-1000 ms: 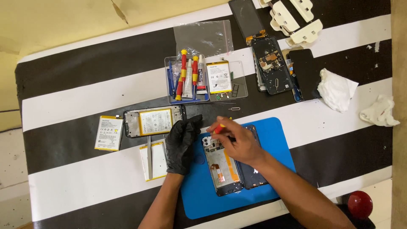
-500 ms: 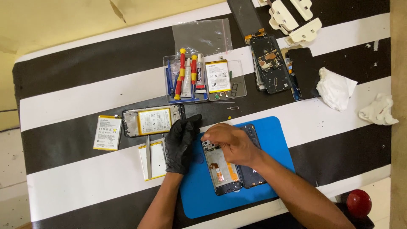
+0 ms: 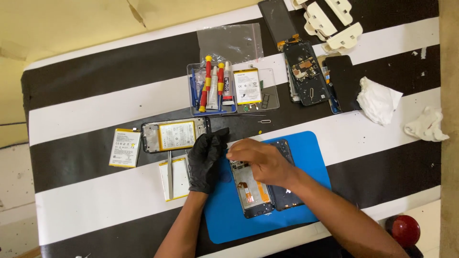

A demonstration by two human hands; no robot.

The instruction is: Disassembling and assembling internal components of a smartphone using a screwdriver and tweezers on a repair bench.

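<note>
Opened phone (image 3: pixel 251 191) lies on work mat (image 3: pixel 315 157) near the table's (image 3: pixel 95 119) front edge, middle. Gloved left hand (image 3: pixel 206 160) rests on the mat's left edge; right hand (image 3: pixel 260 162) sits on the phone's top end. Left of the mat: phone frame with battery (image 3: pixel 174 135), loose battery (image 3: pixel 125 147) further left. Behind the mat: tool tray (image 3: pixel 229 88). Toward the right edge: crumpled cloth (image 3: pixel 378 100).

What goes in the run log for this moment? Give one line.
left hand: black glove, resting on blue mat edge | right hand: bare, on opened phone top | tray of screwdrivers: behind, untouched
</note>
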